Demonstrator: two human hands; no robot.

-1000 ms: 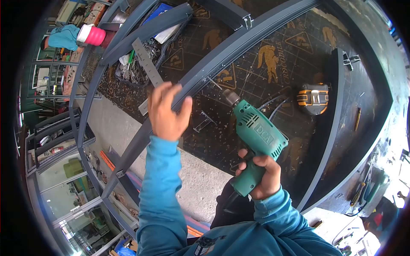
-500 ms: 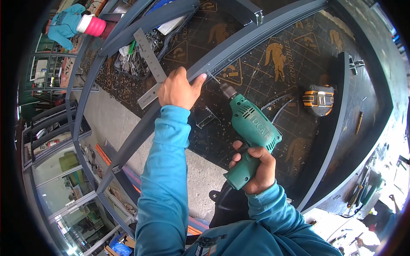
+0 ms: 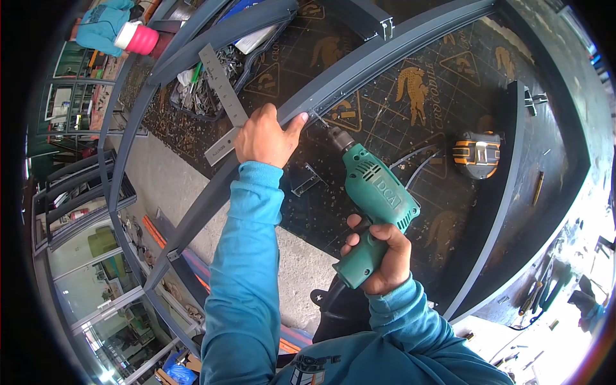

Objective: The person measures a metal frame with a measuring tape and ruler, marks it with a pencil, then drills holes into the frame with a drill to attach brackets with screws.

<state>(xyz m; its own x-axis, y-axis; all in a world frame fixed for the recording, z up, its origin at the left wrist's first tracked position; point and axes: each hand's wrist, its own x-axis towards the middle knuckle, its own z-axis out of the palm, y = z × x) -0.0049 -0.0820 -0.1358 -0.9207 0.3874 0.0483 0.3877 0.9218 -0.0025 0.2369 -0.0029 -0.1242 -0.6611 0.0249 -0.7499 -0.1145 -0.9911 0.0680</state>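
Observation:
My left hand (image 3: 266, 136) is wrapped over a long dark grey metal profile (image 3: 359, 69), its thumb lying along the near side. A steel square (image 3: 223, 86) lies against that hand's left edge; whether my fingers also press it is hidden. My right hand (image 3: 388, 260) grips the handle of a green corded power drill (image 3: 378, 186), fingers curled around the trigger area. The drill points up and left, and its thin bit meets the side of the profile just beyond my left thumb. Below the profile, a small metal bracket piece (image 3: 308, 179) lies on the mat.
On the dark printed mat (image 3: 385, 122) sits a black-and-orange tape measure (image 3: 477, 154). Other profiles (image 3: 494, 212) frame the right side. A tray of small metal parts (image 3: 212, 83) stands upper left, near a pink-and-white jug (image 3: 138, 38). Hand tools (image 3: 542, 289) lie at right.
The drill and my right hand sit very slightly further left, with the view itself shifting a little. The left hand keeps its hold and the bit stays at the profile.

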